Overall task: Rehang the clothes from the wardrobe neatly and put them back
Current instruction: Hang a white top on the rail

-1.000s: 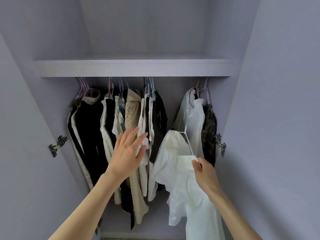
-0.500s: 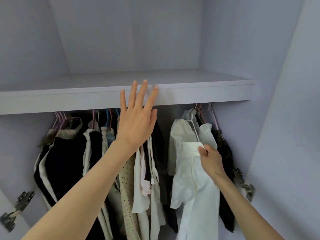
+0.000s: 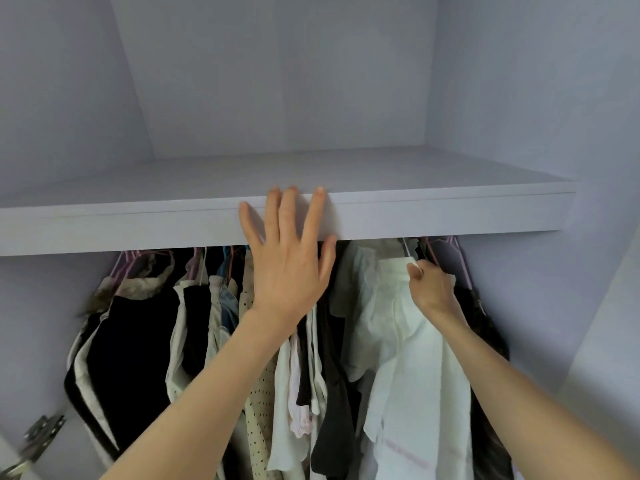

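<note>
Pressing shelf (image 3: 450,211) front edge: left hand (image 3: 289,268), fingers straight | right hand (image 3: 433,289) below shelf, pinching white garment (image 3: 408,358) at its hanger (image 3: 406,247) | dark clothes (image 3: 138,341) hang left.

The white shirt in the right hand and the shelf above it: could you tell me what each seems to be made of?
White shirt: thin woven fabric, probably cotton or a blend; matte, creased, slightly see-through, hanging limp from the right hand.
Shelf: likely laminated board, pale lilac-grey; flat matte face, with a faint seam line along its front edge.
</note>
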Tool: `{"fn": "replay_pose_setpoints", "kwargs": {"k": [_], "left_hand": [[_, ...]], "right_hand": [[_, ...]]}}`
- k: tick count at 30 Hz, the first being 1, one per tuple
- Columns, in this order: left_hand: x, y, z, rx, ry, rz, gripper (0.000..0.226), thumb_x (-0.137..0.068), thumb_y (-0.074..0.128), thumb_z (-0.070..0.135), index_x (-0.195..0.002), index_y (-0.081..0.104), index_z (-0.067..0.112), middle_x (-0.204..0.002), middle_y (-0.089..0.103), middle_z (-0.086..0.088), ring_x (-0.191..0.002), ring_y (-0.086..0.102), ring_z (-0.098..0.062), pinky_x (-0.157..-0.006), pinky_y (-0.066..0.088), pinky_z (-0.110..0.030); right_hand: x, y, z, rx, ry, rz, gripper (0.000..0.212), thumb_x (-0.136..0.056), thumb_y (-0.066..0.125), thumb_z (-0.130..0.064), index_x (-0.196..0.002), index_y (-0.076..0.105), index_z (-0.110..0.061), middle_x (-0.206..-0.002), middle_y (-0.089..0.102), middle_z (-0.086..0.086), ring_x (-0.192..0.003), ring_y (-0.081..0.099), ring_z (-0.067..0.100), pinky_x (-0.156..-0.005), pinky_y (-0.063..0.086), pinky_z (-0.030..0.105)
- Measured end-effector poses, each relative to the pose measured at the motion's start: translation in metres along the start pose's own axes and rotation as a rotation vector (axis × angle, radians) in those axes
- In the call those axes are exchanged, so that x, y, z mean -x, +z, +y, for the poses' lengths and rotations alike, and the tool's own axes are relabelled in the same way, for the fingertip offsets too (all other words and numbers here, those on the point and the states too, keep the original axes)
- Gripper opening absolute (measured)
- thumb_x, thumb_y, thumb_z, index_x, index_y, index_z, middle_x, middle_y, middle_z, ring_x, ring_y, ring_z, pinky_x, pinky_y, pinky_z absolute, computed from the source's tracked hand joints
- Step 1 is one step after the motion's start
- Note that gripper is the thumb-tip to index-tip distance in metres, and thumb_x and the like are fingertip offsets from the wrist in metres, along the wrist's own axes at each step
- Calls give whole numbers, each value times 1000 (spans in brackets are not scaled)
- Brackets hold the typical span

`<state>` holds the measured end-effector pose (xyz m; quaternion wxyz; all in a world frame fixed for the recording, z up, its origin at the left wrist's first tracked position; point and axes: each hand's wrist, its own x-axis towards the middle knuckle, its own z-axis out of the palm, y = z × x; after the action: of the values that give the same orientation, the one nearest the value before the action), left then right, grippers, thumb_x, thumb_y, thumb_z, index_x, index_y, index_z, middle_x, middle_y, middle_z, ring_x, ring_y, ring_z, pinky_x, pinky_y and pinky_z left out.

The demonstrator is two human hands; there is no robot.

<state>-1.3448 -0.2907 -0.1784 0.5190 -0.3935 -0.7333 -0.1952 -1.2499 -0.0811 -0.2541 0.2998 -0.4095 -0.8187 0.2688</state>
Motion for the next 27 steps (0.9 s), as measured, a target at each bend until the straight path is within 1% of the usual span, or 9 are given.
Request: {"fn": "replay_pose_setpoints", "kwargs": {"k": [2,3,5,7,12,18,22,24,27], "left_hand": [[-1,5,-3,-5,8,46,51,-91,47,34,-137,37,13,-131,39,-19,-126,32,-37,-104,17,-64],[-2,8,-4,-2,9,67,51,-91,48,34,-136,37,14,-131,37,-18,-126,32,-36,-104,17,-64],[-1,11,-5,12,5,87,52,-91,47,37,-137,35,15,-132,33,-16,-128,30,-35,-106,15,-63],[0,14,-4,19,1,92,54,-92,46,40,-138,32,16,-134,31,-15,-130,27,-35,-108,13,-62],[1,19,-7,19,-6,90,54,-93,44,43,-139,32,18,-135,29,-14,-132,26,-34,-109,12,-62],[4,11,-6,48,1,42,56,-92,46,40,-141,33,16,-138,33,-16,-134,25,-35,-109,12,-62],[7,2,-12,91,34,-18,59,-89,52,29,-143,31,16,-145,32,-16,-139,19,-33,-111,9,-60],[8,-2,-17,117,53,-43,59,-89,54,23,-143,32,18,-148,30,-14,-140,16,-31,-111,7,-59],[27,-10,-22,164,6,-97,54,-91,46,20,-143,32,19,-151,24,-11,-142,12,-31,-113,6,-58]], "right_hand": [[-8,8,4,99,9,13,41,-101,28,-35,-109,55,-5,-85,59,14,-94,49,35,-66,34,34],[-8,12,7,117,26,29,41,-100,30,-33,-109,56,-2,-85,57,16,-92,51,35,-66,38,34],[-6,17,13,115,85,79,36,-99,37,-26,-104,59,2,-91,57,20,-88,57,37,-69,43,35],[-3,15,19,138,117,136,32,-97,43,-23,-98,61,3,-101,60,25,-93,58,41,-71,42,37],[-11,-5,39,152,191,214,28,-94,47,-20,-96,58,6,-100,61,29,-97,57,45,-78,45,44],[-7,-8,36,119,206,169,28,-95,46,-20,-103,56,5,-105,60,28,-100,56,44,-79,45,42],[15,-5,36,217,119,168,30,-93,47,-20,-111,49,4,-109,58,27,-102,54,43,-73,41,40],[32,4,38,268,28,215,39,-89,55,-18,-118,49,7,-114,55,30,-107,50,44,-83,42,45],[64,28,37,275,-216,264,43,-83,65,-14,-118,53,8,-114,56,29,-109,50,46,-94,40,52]]}}
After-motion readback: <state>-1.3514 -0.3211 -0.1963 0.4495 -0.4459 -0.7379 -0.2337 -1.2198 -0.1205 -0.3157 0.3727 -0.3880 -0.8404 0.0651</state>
